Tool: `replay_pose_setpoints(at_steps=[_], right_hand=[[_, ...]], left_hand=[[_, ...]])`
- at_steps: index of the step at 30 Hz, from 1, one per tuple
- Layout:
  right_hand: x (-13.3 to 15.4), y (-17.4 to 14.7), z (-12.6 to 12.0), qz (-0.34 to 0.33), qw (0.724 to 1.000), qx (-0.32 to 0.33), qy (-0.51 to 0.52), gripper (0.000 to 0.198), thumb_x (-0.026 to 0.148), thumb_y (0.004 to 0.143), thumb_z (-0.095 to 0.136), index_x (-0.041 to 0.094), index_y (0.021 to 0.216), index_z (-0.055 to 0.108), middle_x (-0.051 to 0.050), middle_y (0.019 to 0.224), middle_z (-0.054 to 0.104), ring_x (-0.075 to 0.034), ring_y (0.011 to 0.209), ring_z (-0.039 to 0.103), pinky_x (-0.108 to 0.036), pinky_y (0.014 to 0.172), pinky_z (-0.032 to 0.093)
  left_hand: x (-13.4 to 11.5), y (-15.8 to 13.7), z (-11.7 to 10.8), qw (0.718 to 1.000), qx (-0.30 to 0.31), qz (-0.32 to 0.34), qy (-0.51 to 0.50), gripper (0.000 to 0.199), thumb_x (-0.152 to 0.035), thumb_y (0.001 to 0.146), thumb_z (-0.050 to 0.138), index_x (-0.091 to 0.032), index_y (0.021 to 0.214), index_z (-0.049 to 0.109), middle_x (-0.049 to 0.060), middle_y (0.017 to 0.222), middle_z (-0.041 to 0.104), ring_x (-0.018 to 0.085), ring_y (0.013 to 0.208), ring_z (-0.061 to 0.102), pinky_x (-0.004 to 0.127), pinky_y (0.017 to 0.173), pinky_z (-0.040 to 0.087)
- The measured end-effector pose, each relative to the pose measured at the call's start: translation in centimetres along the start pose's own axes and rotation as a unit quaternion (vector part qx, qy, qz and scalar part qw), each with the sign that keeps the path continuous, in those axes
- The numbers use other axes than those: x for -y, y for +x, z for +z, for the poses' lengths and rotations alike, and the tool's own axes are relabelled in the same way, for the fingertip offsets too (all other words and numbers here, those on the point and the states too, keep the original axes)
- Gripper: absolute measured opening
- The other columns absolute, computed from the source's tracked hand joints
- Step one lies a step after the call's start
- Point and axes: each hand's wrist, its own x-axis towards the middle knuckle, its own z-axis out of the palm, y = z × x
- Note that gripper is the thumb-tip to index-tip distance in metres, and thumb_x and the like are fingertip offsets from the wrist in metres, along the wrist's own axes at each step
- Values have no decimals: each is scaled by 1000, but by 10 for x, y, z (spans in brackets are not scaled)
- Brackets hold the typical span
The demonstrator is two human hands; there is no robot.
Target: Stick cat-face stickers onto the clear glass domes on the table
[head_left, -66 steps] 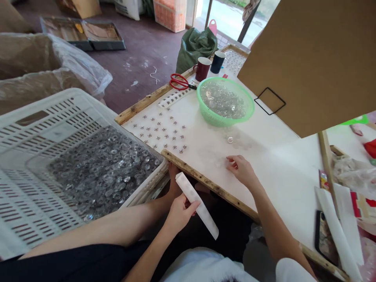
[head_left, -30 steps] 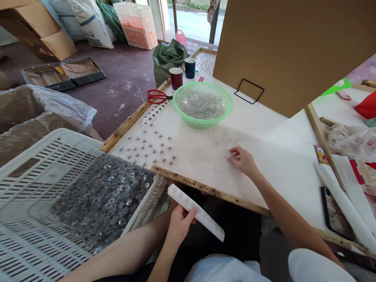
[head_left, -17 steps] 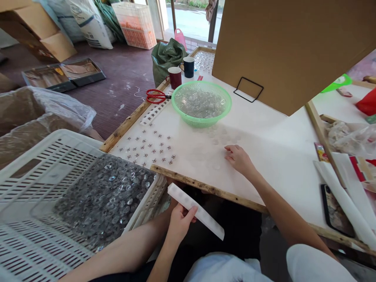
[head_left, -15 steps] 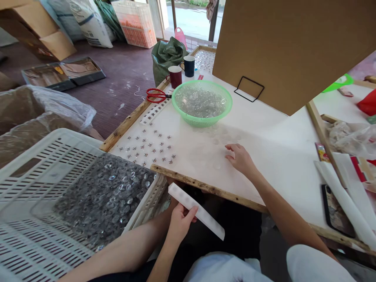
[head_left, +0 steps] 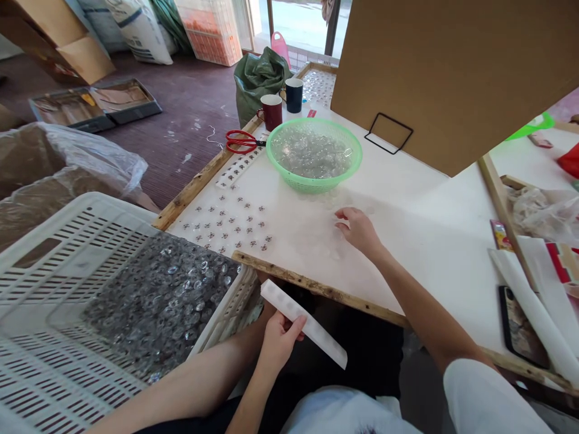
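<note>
1. My left hand point(head_left: 278, 340) grasps a folded white strip point(head_left: 320, 336) between thumb and fingers, its ends pointing toward ten and four o'clock.
2. My right hand point(head_left: 359, 232), at one o'clock from it, is loosely curled over the white table point(head_left: 434, 235), thumb and forefinger apart.
3. Just beyond, at eleven o'clock, the green basin point(head_left: 312, 182) holds clear pieces point(head_left: 316, 154).

2 hands point(head_left: 278, 340), 1 held strip point(head_left: 319, 337), 2 mugs point(head_left: 273, 114), 1 phone point(head_left: 522, 330).
</note>
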Motion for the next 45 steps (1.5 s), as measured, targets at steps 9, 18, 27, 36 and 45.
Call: replay_pose_setpoints(at_steps=[9,18,27,36,45], right_hand=[[-2,13,6,40,997,-54,32,22,13,84,49,18,102,60,-7,89,68,-21,85,60,-33,75,47],[0,19,10,43,998,9,-44,29,11,79,54,16,105,64,-14,109,65,-28,104,57,-40,86,47],[-2,20,3,82,991,-8,107,27,17,83,51,18,107,64,-8,93,71,-19,82,65,-34,79,50],[11,24,18,40,991,70,102,15,14,82,52,19,87,66,-7,94,67,-16,80,62,-29,75,48],[25,19,10,28,994,98,-30,21,12,80,61,15,100,65,-11,109,63,-21,93,62,-31,82,48]], left_hand=[[-1,1,0,1000,-8,0,-2,36,-45,68,75,-13,81,63,6,70,71,18,57,64,27,50,53],[-1,0,2,1000,-5,-3,-10,36,-45,66,76,-14,79,62,5,69,71,18,56,64,26,48,52],[-2,-1,4,1000,0,-2,-12,37,-46,66,76,-14,78,62,5,67,70,17,55,64,26,48,52],[-2,-3,3,1000,-1,-6,-7,35,-43,67,75,-13,80,62,6,67,71,18,56,64,26,49,53],[-3,-2,3,1000,1,-3,-11,34,-43,67,75,-14,78,62,4,67,69,17,55,63,26,48,52]])
